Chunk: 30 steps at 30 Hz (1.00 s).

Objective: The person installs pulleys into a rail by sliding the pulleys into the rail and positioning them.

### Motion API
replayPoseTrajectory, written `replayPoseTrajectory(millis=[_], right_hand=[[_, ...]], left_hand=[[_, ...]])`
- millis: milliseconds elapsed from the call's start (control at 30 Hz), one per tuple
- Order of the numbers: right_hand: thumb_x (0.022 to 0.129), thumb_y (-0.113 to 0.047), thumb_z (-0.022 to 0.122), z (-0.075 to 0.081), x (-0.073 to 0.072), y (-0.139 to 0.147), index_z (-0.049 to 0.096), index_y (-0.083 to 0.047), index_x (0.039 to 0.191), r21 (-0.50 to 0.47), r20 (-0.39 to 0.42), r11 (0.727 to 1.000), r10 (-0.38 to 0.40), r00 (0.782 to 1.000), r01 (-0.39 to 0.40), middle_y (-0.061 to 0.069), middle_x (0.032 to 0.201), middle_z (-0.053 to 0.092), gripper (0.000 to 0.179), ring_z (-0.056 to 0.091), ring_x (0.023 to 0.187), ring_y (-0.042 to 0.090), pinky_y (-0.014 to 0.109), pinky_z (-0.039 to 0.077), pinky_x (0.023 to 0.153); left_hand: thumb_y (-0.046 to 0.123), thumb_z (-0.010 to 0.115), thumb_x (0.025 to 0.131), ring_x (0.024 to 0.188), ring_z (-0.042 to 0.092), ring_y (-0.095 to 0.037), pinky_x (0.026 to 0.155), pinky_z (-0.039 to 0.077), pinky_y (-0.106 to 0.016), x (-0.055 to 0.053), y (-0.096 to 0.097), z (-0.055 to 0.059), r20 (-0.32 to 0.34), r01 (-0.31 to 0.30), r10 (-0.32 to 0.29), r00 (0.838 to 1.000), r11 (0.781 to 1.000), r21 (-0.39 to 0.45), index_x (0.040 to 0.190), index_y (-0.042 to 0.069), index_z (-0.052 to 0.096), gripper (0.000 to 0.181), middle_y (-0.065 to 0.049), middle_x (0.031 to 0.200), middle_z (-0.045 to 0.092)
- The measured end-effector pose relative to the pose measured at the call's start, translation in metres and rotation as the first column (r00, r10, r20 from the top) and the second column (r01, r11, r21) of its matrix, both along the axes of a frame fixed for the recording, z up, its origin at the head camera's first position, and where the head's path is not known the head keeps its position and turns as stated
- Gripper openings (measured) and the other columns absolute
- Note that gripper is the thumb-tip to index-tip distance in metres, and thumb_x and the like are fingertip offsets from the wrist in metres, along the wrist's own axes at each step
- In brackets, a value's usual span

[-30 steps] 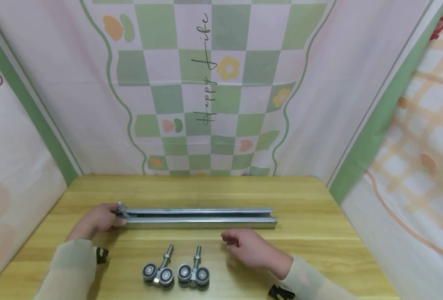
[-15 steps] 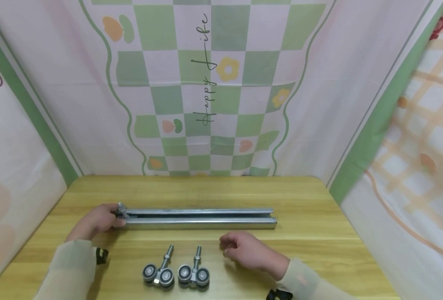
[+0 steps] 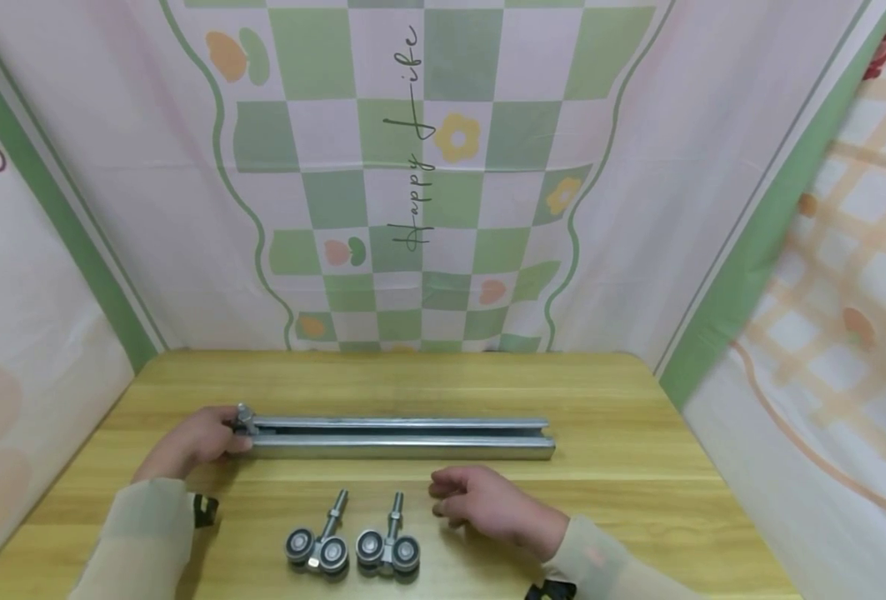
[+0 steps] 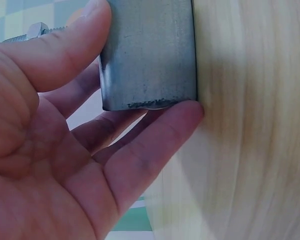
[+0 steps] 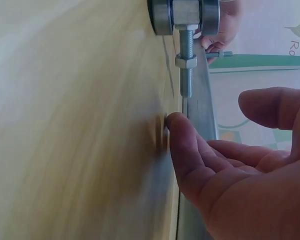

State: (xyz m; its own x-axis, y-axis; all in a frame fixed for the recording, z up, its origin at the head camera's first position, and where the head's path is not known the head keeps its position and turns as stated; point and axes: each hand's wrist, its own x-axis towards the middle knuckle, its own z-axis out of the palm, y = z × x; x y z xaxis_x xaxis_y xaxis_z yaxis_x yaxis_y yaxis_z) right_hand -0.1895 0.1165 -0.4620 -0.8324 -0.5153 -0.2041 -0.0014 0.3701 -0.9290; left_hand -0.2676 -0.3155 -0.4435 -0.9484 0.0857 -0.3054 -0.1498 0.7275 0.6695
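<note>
A silvery metal channel rail (image 3: 397,451) lies across the table with its slot facing up. My left hand (image 3: 201,435) grips its left end; in the left wrist view the thumb lies at the rail's (image 4: 147,55) edge and fingers wrap its end. An upright bolt (image 3: 245,419) with a nut sticks out of the slot there; whatever carries it is hidden inside. In front of the rail lie two roller trolleys, a left one (image 3: 317,552) and a right one (image 3: 387,552), bolts pointing away from me. Empty, with relaxed fingers, my right hand (image 3: 491,507) hovers right of them.
The wooden table (image 3: 608,400) has a patterned cloth (image 3: 397,308) hanging behind it, with more cloth at both sides. Black straps (image 3: 204,510) show at both wrists.
My right hand has drifted slightly left and toward me, closer to the right trolley. The left hand, rail and trolleys stay practically where they were.
</note>
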Motion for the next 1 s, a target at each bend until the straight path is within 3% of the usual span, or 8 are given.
replayPoseTrajectory(millis=[200, 467, 667, 1000], right_hand=[[0.090, -0.002, 0.064, -0.001, 0.001, -0.006, 0.038, 0.015, 0.142, -0.121, 0.130, 0.992, -0.014, 0.991, 0.030, 0.027, 0.136, 0.054, 0.060, 0.067, 0.102, 0.033, 0.044, 0.056, 0.084], [0.087, 0.005, 0.062, -0.004, 0.005, -0.015, 0.038, 0.016, 0.141, -0.242, 0.259, 0.965, -0.037, 0.965, 0.102, 0.029, 0.135, 0.054, 0.061, 0.066, 0.100, 0.038, 0.045, 0.057, 0.083], [0.084, 0.009, 0.059, -0.006, 0.009, -0.024, 0.039, 0.017, 0.140, -0.295, 0.311, 0.943, -0.056, 0.949, 0.152, 0.030, 0.131, 0.056, 0.060, 0.066, 0.100, 0.042, 0.046, 0.057, 0.081], [0.083, 0.010, 0.055, -0.006, 0.009, -0.035, 0.040, 0.015, 0.141, -0.303, 0.358, 0.930, -0.089, 0.930, 0.206, 0.027, 0.130, 0.057, 0.060, 0.066, 0.097, 0.040, 0.042, 0.058, 0.078]], left_hand=[[0.014, 0.074, 0.088, 0.100, 0.057, -0.033, 0.079, 0.054, -0.046, 0.000, 0.000, 0.000, -0.006, 0.005, -0.005, 1.000, 1.000, -0.009, 0.116, 0.001, 0.064, 0.033, -0.020, 0.114, 0.059], [0.013, 0.074, 0.089, 0.102, 0.056, -0.035, 0.081, 0.053, -0.048, 0.001, 0.001, 0.002, -0.004, 0.005, -0.005, 1.000, 1.000, 0.008, 0.119, -0.001, 0.063, 0.035, -0.023, 0.117, 0.058], [0.013, 0.074, 0.089, 0.102, 0.056, -0.034, 0.080, 0.053, -0.047, 0.002, 0.001, 0.002, 0.003, -0.002, 0.002, 1.000, 1.000, 0.002, 0.121, -0.001, 0.063, 0.037, -0.022, 0.116, 0.058], [0.013, 0.074, 0.089, 0.101, 0.056, -0.034, 0.080, 0.054, -0.047, 0.001, 0.001, 0.002, 0.003, -0.003, 0.003, 1.000, 1.000, 0.008, 0.119, -0.001, 0.063, 0.035, -0.021, 0.115, 0.058]])
